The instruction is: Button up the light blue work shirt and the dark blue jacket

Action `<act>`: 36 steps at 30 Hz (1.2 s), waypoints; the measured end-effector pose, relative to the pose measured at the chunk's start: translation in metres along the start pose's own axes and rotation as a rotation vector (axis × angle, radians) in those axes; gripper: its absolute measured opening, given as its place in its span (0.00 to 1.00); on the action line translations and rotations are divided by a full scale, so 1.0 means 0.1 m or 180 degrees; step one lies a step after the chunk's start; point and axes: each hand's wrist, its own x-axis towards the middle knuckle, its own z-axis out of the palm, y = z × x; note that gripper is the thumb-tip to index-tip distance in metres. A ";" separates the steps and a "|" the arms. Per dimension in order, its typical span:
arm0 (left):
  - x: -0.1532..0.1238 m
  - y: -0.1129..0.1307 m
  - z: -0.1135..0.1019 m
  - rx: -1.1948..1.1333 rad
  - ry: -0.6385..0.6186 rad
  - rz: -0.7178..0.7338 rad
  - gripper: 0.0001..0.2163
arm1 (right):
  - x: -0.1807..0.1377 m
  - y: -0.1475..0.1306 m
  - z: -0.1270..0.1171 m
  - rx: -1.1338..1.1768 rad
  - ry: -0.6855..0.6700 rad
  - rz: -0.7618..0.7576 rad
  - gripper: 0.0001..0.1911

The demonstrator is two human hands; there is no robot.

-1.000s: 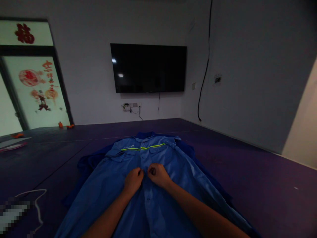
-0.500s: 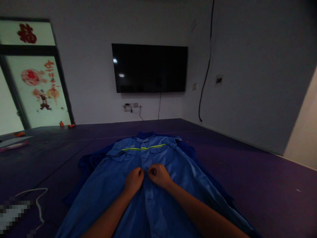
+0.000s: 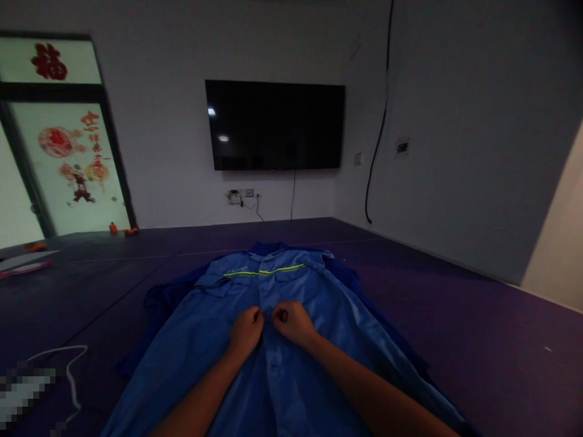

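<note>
Blue shirt beneath, perhaps within, left grip and right grip

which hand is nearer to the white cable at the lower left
Left. The left hand, at the front of the blue shirt, is to the right of the white cable. The right hand, also at the shirt's front, is farther right of it.

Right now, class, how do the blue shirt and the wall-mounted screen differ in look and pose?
The shirt lies spread on the purple surface, while the screen hangs on the wall. The shirt is blue with a yellow-green stripe; the screen is black with bright reflections. The left hand and right hand are at the shirt's front; neither touches the screen. Shirt and screen alike show their fronts.
</note>
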 end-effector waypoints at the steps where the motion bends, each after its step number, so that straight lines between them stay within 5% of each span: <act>1: 0.00 0.00 0.00 -0.0009 0.0004 0.0000 0.15 | 0.00 0.00 0.00 -0.0022 0.0030 0.0010 0.07; 22: -0.01 0.04 0.01 0.0179 -0.0065 0.0061 0.14 | 0.00 -0.04 -0.01 -0.0331 0.0066 0.0008 0.07; 36: 0.00 0.04 0.02 0.0088 0.0035 0.0112 0.14 | 0.04 0.04 0.07 0.0116 0.0112 0.0263 0.08</act>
